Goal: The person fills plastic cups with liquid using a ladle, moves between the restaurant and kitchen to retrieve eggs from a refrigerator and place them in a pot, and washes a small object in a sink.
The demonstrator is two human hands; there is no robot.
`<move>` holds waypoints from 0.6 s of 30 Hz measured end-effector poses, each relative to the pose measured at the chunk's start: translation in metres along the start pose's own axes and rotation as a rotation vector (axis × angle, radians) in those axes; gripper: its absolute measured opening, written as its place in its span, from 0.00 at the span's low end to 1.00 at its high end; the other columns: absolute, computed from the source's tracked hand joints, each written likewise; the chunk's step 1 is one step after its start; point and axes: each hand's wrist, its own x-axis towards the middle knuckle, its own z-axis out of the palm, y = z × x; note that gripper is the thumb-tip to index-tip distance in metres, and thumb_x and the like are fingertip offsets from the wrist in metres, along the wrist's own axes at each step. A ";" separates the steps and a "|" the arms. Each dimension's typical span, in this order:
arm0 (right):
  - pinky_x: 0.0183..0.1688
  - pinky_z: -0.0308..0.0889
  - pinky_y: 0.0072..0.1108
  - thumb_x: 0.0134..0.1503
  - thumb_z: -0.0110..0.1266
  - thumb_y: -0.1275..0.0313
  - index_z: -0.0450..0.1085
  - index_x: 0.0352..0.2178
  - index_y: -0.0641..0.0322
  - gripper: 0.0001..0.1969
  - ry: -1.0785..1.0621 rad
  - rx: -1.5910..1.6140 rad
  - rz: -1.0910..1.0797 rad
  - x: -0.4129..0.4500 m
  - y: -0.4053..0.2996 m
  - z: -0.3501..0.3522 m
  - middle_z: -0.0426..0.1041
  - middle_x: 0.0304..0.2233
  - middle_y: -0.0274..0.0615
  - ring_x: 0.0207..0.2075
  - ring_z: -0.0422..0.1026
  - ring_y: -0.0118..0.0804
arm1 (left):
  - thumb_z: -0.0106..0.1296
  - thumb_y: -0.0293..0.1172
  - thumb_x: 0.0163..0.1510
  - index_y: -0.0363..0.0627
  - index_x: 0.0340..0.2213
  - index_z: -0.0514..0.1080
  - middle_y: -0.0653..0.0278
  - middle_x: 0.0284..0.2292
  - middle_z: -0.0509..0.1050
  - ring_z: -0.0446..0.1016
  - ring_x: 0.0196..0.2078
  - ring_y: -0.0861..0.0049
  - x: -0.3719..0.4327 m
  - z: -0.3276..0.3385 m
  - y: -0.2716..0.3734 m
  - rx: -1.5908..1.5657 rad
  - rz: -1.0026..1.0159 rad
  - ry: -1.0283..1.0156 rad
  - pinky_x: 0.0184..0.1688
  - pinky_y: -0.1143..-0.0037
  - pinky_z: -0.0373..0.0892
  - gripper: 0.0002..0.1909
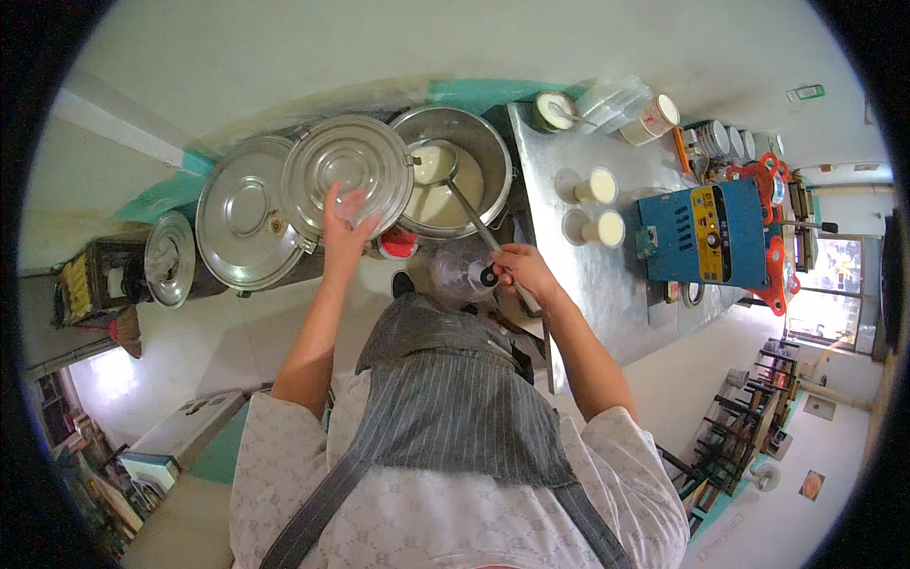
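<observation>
My right hand (522, 269) grips the long metal handle of a ladle (473, 206). The ladle's bowl holds a creamy white liquid and is inside a deep steel pot (499, 153), above or at the surface of the same liquid (462, 203). My left hand (347, 231) is curled in front of a round steel lid (306, 153), left of the pot. It appears to hold a clear plastic cup (348, 203), hard to make out against the shiny lid. Below the ladle handle sits a clear round plastic piece (455, 274) with a black knob-like part.
Two clear cups (601, 186) (608, 229) of creamy liquid stand on the steel table (554, 313). Beyond them is a blue machine (743, 227) with a yellow panel. A bowl with a spoon (553, 110) and stacked cups (650, 119) are along the wall. More lidded vessels (242, 245) stand left.
</observation>
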 end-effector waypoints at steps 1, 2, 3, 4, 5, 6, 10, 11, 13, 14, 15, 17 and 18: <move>0.14 0.57 0.19 0.58 0.50 0.70 0.66 0.29 0.67 0.08 0.001 -0.001 -0.003 -0.011 -0.002 -0.002 0.65 0.18 0.34 0.14 0.61 0.24 | 0.61 0.20 0.45 0.43 0.61 0.46 0.52 0.51 0.66 0.65 0.55 0.66 0.000 0.004 -0.001 -0.006 -0.007 -0.003 0.57 0.69 0.61 0.46; 0.14 0.56 0.17 0.58 0.50 0.71 0.66 0.31 0.67 0.08 0.017 0.006 -0.001 -0.024 -0.005 -0.004 0.65 0.19 0.34 0.14 0.60 0.22 | 0.61 0.20 0.45 0.43 0.61 0.47 0.52 0.52 0.66 0.64 0.55 0.66 -0.001 0.008 -0.003 -0.011 -0.015 -0.006 0.57 0.70 0.62 0.46; 0.14 0.55 0.15 0.59 0.51 0.71 0.66 0.34 0.67 0.08 0.033 0.013 -0.001 -0.034 -0.006 -0.009 0.65 0.20 0.34 0.15 0.59 0.20 | 0.61 0.21 0.45 0.43 0.61 0.47 0.53 0.52 0.65 0.64 0.56 0.67 -0.001 0.012 -0.005 -0.017 -0.020 -0.009 0.56 0.70 0.63 0.46; 0.14 0.55 0.15 0.59 0.51 0.71 0.67 0.36 0.69 0.09 -0.007 0.044 -0.007 -0.038 -0.001 -0.019 0.65 0.20 0.34 0.15 0.59 0.19 | 0.61 0.21 0.45 0.43 0.61 0.47 0.53 0.52 0.65 0.64 0.56 0.67 -0.001 0.018 -0.009 -0.019 -0.017 -0.010 0.56 0.70 0.63 0.46; 0.14 0.55 0.15 0.59 0.51 0.71 0.67 0.36 0.69 0.09 -0.006 0.042 -0.011 -0.048 0.001 -0.027 0.65 0.20 0.34 0.15 0.59 0.19 | 0.62 0.21 0.45 0.42 0.60 0.48 0.53 0.53 0.64 0.63 0.56 0.66 0.000 0.024 -0.013 -0.024 -0.022 -0.021 0.55 0.70 0.64 0.45; 0.14 0.55 0.16 0.59 0.50 0.71 0.67 0.35 0.68 0.08 0.010 0.062 -0.006 -0.062 -0.005 -0.028 0.66 0.20 0.34 0.14 0.60 0.20 | 0.62 0.22 0.46 0.41 0.60 0.49 0.53 0.53 0.64 0.62 0.57 0.66 0.000 0.027 -0.016 -0.024 -0.029 -0.029 0.55 0.70 0.64 0.44; 0.13 0.55 0.16 0.58 0.50 0.72 0.67 0.36 0.68 0.08 0.051 0.116 -0.012 -0.106 -0.014 -0.035 0.65 0.19 0.33 0.13 0.59 0.21 | 0.62 0.23 0.46 0.40 0.59 0.51 0.53 0.53 0.63 0.62 0.57 0.66 0.004 0.049 -0.024 -0.040 -0.039 -0.033 0.55 0.70 0.64 0.43; 0.13 0.55 0.16 0.59 0.50 0.72 0.67 0.37 0.69 0.09 0.055 0.109 -0.024 -0.115 -0.015 -0.037 0.65 0.19 0.34 0.13 0.59 0.21 | 0.62 0.23 0.46 0.40 0.59 0.51 0.53 0.53 0.63 0.62 0.57 0.66 0.006 0.049 -0.034 -0.038 -0.037 -0.027 0.55 0.70 0.64 0.43; 0.13 0.55 0.16 0.59 0.51 0.71 0.66 0.41 0.70 0.12 0.034 0.140 -0.013 -0.132 -0.015 -0.045 0.65 0.19 0.34 0.13 0.59 0.21 | 0.64 0.26 0.45 0.40 0.58 0.52 0.53 0.52 0.64 0.64 0.55 0.66 0.013 0.057 -0.046 0.038 0.126 -0.036 0.55 0.70 0.63 0.43; 0.13 0.55 0.16 0.59 0.51 0.71 0.66 0.42 0.71 0.13 0.032 0.127 -0.027 -0.140 -0.015 -0.048 0.65 0.19 0.35 0.13 0.58 0.21 | 0.64 0.26 0.45 0.40 0.58 0.52 0.53 0.52 0.64 0.64 0.55 0.66 0.016 0.062 -0.050 0.035 0.131 -0.030 0.55 0.70 0.63 0.43; 0.13 0.55 0.16 0.59 0.51 0.72 0.65 0.43 0.71 0.14 0.028 0.115 -0.041 -0.146 -0.013 -0.053 0.65 0.19 0.35 0.13 0.58 0.21 | 0.65 0.28 0.43 0.39 0.58 0.53 0.53 0.52 0.65 0.64 0.54 0.66 0.018 0.069 -0.050 0.120 0.158 -0.022 0.55 0.70 0.63 0.43; 0.12 0.54 0.16 0.59 0.50 0.73 0.65 0.44 0.72 0.14 0.007 0.125 -0.062 -0.159 -0.011 -0.058 0.65 0.19 0.35 0.12 0.58 0.20 | 0.67 0.30 0.42 0.39 0.57 0.55 0.53 0.51 0.65 0.65 0.53 0.66 0.024 0.083 -0.050 0.202 0.190 -0.004 0.55 0.69 0.63 0.44; 0.12 0.54 0.16 0.58 0.49 0.73 0.65 0.44 0.72 0.14 0.030 0.102 -0.074 -0.167 -0.014 -0.057 0.65 0.19 0.35 0.12 0.58 0.20 | 0.68 0.31 0.40 0.39 0.56 0.56 0.52 0.50 0.66 0.66 0.52 0.66 0.026 0.090 -0.049 0.272 0.216 0.011 0.54 0.69 0.63 0.44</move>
